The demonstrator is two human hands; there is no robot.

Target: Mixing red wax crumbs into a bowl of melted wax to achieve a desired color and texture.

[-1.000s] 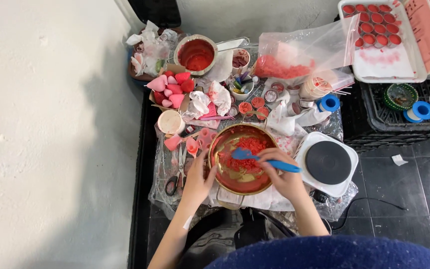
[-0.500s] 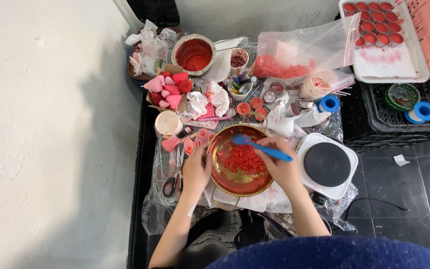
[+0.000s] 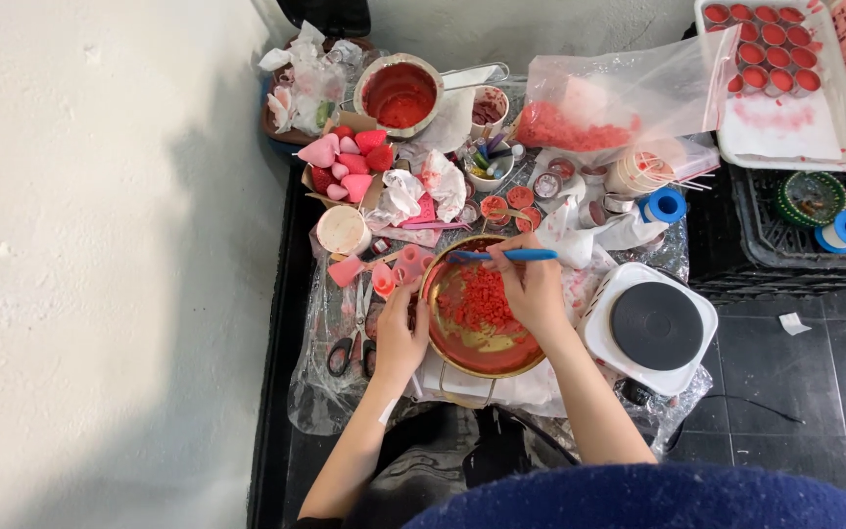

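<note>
My right hand [image 3: 533, 286] was clenched around a blue-handled tool [image 3: 503, 256], holding it level over the far rim of the metal pan [image 3: 474, 355]. My left hand [image 3: 399, 333] gripped that pan's left rim, fingers [image 3: 405, 291] curled over the edge. Inside the pan lay a heap of red wax flakes [image 3: 483, 297]. The pan sat near the front edge of the plastic-covered low table [image 3: 320, 407], just left of a white electric hotplate [image 3: 652, 326]. Scissors [image 3: 352, 343] lay beside my left hand. Farther back stood a saucepan of red liquid [image 3: 399, 95] and pink heart-shaped pieces [image 3: 347, 162].
</note>
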